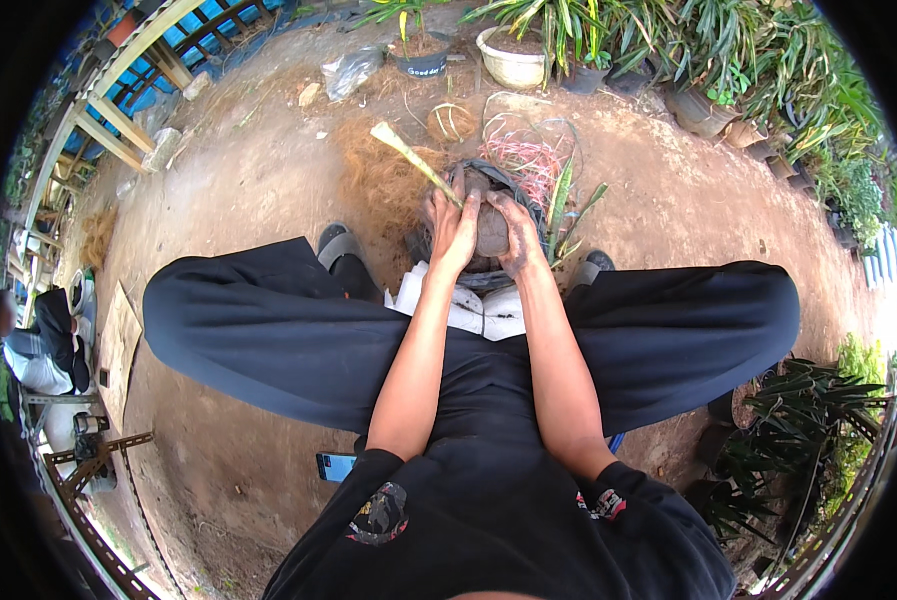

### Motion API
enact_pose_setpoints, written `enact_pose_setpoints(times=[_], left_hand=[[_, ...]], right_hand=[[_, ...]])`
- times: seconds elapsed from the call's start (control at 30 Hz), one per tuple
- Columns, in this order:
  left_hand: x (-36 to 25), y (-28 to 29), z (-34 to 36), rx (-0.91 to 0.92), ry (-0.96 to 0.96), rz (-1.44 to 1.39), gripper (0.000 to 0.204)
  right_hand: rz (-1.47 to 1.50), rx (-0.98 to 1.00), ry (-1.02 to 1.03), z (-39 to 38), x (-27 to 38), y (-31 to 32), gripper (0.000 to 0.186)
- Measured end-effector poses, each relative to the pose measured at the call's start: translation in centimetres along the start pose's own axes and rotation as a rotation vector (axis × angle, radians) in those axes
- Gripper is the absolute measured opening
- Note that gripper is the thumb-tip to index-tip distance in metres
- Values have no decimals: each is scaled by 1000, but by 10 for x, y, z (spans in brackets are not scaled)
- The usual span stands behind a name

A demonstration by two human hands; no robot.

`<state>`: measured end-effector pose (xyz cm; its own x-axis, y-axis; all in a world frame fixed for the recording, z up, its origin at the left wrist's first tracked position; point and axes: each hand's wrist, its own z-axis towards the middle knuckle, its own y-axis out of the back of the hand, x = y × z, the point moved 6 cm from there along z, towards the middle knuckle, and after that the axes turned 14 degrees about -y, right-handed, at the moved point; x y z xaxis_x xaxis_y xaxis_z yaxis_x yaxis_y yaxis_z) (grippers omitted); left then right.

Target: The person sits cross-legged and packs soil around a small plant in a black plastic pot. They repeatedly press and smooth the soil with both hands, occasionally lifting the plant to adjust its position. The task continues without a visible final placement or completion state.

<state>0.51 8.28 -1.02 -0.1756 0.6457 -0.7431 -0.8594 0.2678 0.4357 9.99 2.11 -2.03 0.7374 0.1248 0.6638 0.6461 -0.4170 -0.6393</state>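
Left of the dark lump (491, 235), loose brown fibre (368, 165) lies heaped; a pale green stalk (406, 155) slants past the lump's upper left, beside the left hand (451, 224), whose fingers clasp the lump's left side; whether they also pinch the stalk, I cannot tell; black plastic surrounds the lump, held between both hands; the right hand (517, 236) curls its fingers around the lump's right side; pink strands (521, 153) lie beyond, rightward.
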Motion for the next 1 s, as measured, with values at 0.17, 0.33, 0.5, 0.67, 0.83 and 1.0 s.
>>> enact_pose_setpoints(times=[0.17,0.33,0.5,0.67,0.83,1.0], left_hand=[[9,-9,-3,-39,143,-118,56],[19,-36,-21,-333,725,-1004,46],[15,-39,-34,-526,771,-1197,40],[20,-27,-32,-681,718,-1107,19],[5,-21,-23,-534,432,-924,22],[3,-10,-11,-361,181,-441,36]], right_hand=[[-108,-156,65,1,4,12,22],[-433,-359,460,-1,14,3,29],[-688,-274,656,-14,14,-22,50],[-269,-211,426,-2,9,-19,52],[-100,-154,287,5,6,-6,57],[-96,32,189,7,3,-9,57]])
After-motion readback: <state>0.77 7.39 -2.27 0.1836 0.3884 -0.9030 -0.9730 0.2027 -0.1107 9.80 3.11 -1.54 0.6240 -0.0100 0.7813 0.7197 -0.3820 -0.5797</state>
